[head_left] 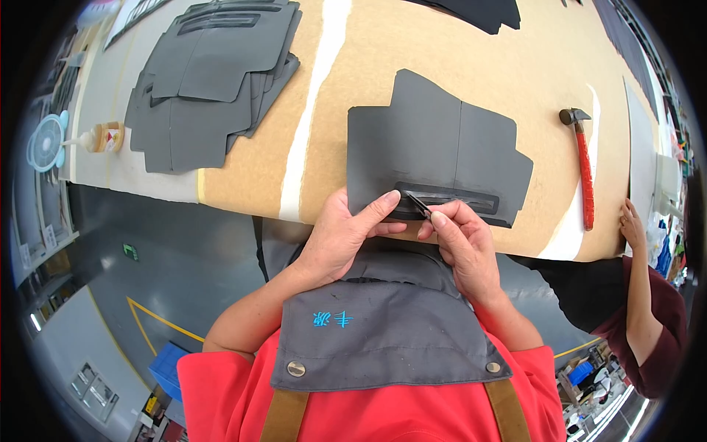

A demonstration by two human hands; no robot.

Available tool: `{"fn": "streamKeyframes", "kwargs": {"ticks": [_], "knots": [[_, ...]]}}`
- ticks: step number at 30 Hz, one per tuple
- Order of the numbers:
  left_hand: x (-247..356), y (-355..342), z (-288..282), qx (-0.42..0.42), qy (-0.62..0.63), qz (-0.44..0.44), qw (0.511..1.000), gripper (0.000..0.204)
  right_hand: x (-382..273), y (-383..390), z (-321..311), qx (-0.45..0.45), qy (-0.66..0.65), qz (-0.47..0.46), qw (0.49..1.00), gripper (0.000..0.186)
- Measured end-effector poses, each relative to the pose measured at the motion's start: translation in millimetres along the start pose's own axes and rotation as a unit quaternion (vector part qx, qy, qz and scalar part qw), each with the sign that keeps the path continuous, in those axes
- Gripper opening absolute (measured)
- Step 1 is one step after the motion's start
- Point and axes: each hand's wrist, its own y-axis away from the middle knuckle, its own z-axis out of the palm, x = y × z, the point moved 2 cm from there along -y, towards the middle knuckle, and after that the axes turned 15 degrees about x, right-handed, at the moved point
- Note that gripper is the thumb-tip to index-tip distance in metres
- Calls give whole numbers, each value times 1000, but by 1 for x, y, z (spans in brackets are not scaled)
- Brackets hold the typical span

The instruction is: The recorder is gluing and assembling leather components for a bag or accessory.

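Observation:
A dark grey flat panel [434, 140] with a stepped outline lies at the near edge of the table in front of me. Along its near side runs a long, narrow black-framed slot [460, 200]. My left hand [340, 232] grips the panel's near left edge, thumb on top beside the slot's left end and fingers partly hidden below. Pinched in my right hand [469, 247] is a thin black pointed tool [418, 204]. Its tip is at the slot's left end, close to my left thumb; its exact kind is not clear.
A stack of similar grey panels [195, 118] lies at the left, near a glue-type bottle [108, 138] and a light blue fan [47, 143]. A red-handled hammer [584, 169] lies right. Black pieces [479, 11] lie far back. A co-worker's hand [632, 227] touches the table's right edge.

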Motion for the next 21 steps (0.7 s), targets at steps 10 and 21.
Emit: {"fn": "streamKeyframes", "kwargs": {"ticks": [10,21], "knots": [[-1,2,0,2,8,-2,1000,33,3,-1,1,7,4,-14,1000,19],[0,2,-2,-3,11,-6,1000,34,3,-4,-4,-3,-16,29,999,19]]}}
